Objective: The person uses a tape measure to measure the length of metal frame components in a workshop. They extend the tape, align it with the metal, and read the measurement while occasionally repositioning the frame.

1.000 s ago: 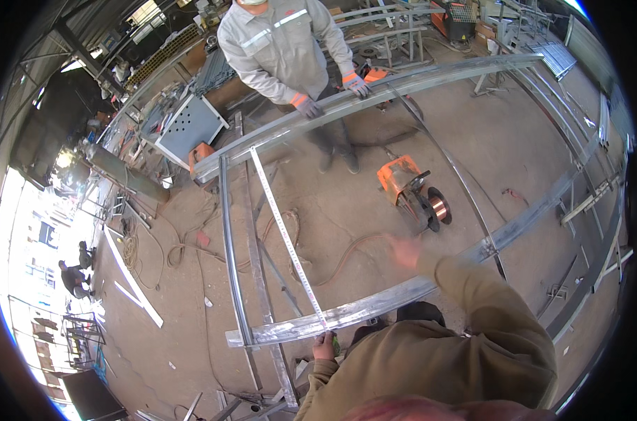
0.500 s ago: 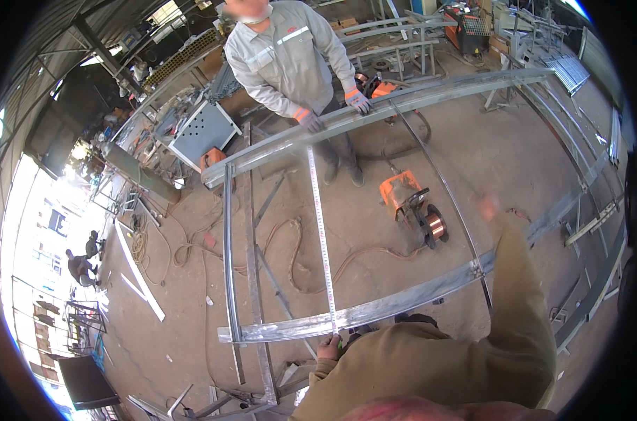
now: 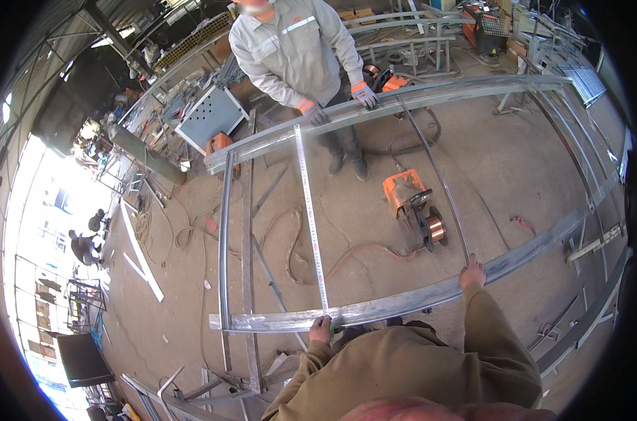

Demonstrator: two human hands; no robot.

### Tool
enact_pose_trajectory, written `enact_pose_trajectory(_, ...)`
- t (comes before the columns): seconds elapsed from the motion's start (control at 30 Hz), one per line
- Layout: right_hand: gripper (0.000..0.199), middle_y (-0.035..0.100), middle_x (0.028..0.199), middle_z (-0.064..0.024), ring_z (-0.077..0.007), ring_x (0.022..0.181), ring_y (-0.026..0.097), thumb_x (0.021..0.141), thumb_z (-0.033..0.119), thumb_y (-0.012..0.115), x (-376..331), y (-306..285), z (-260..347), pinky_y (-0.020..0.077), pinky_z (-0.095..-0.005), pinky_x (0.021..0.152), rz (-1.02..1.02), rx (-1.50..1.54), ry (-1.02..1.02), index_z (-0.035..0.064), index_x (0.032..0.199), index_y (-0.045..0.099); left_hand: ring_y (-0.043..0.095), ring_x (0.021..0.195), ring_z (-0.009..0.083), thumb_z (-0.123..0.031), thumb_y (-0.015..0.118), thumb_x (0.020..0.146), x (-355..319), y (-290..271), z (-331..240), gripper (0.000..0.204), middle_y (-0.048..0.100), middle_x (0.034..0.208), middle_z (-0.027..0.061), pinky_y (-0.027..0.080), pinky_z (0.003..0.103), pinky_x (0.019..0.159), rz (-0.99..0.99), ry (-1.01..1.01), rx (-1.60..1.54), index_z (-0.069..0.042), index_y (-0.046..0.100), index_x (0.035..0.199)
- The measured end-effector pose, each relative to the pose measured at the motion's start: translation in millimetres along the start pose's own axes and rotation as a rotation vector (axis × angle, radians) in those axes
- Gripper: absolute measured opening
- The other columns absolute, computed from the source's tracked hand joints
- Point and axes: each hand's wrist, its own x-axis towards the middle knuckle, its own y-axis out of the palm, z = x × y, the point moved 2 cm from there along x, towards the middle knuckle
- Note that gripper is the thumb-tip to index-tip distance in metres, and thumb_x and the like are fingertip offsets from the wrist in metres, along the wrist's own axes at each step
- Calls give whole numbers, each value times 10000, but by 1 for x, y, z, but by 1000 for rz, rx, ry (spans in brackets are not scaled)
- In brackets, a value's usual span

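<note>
A metal frame with two long curved rails lies in front of the person, the near rail (image 3: 388, 300) along its near edge and the far rail (image 3: 262, 140) along its far edge. The left hand (image 3: 321, 328) is at the near edge, right of the near left corner, its fingers closed around a tape measure (image 3: 336, 328) that it mostly hides. The white tape (image 3: 311, 217) stretches across the frame from that hand to the far rail, to the right of the left crossbar (image 3: 226, 238); whether its far tip touches the rail cannot be told. The right hand (image 3: 472, 272) is on the near rail, farther right, at the near end of a thin bar (image 3: 436, 161); its fingers look bent, but whether they grip cannot be told. Across the frame, a co-worker (image 3: 297, 59) in a grey jacket rests two gloved hands (image 3: 364, 95) on the far rail, both to the right of the tape's tip. Inside the frame's outline, on the floor (image 3: 374, 274), stands an orange machine (image 3: 405, 191) with a copper wire spool (image 3: 436, 230), left of the thin bar, and a hose (image 3: 292, 259) winds beneath the tape.
</note>
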Motion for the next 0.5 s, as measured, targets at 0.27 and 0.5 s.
enact_pose_trajectory(0.27,473,670,1157,-153,-361,1156,602,914,192,593,3,23,-13,469,-531,975,-161,-88,-88,73,1367,520,654,860,158,-324,682,978,-5,19,-2,375,757,955,99,532,323,790,-19,43,42,27,738,1098)
enact_pose_trajectory(0.5,529,632,1233,-172,-375,1214,571,911,202,608,3,12,-8,448,-530,1023,-50,-61,-77,50,1399,471,710,973,223,-374,687,952,10,23,8,436,774,1035,155,539,353,882,-65,-7,239,27,744,1114)
